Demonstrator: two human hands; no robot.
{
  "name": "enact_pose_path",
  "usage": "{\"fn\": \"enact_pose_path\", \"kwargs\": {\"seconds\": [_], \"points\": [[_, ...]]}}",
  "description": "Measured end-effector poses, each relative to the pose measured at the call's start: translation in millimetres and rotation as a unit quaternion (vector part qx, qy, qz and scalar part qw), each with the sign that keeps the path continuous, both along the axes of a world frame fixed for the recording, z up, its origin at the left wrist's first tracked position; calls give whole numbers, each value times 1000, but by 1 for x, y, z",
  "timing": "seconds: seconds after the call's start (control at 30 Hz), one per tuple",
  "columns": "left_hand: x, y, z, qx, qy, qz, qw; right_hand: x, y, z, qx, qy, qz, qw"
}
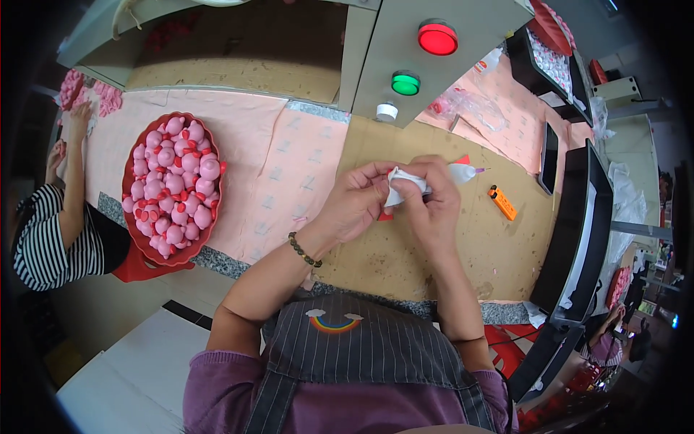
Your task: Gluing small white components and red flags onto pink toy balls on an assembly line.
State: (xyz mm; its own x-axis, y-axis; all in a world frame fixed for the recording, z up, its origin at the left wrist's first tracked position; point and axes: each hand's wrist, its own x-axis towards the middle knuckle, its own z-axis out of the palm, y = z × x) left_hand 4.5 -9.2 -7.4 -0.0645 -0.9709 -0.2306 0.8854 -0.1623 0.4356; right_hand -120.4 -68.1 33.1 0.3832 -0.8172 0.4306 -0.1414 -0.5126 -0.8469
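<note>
Both hands meet over the brown board (369, 271). They hold a small crumpled white cloth (400, 186), possibly tissue; whether anything is wrapped inside is hidden. My left hand (360, 201) pinches its left side between thumb and fingers. My right hand (435, 210) closes on the other side, its thumb pressed on the cloth. Just beyond my right fingers lies a translucent squeeze bottle (461, 173) with a thin needle tip. Bits of something red (386, 215) peek out below the hands. Farther right is an orange lighter (502, 202).
On the left a red scalloped tray (214, 235) is heaped with pink rubbery figures (173, 184). A grey machine housing with a red button (437, 37) and a green button (405, 83) stands ahead. A phone (549, 158) and black bins (571, 231) line the right. A co-worker (54, 231) works at far left.
</note>
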Motion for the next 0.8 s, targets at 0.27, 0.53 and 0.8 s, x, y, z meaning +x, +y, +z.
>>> {"fn": "enact_pose_path", "kwargs": {"seconds": [0.27, 0.53, 0.8], "points": [[0, 1, 7, -10, 0, 24, 1000, 13, -10, -4, 305, -95, -91, 943], [-3, 4, -5, -19, -104, -5, 994, 19, -5, -2, 104, 115, -47, 987], [10, 2, 9, -47, -88, 39, 994, -23, 17, 21, -6, 255, -63, 965]]}}
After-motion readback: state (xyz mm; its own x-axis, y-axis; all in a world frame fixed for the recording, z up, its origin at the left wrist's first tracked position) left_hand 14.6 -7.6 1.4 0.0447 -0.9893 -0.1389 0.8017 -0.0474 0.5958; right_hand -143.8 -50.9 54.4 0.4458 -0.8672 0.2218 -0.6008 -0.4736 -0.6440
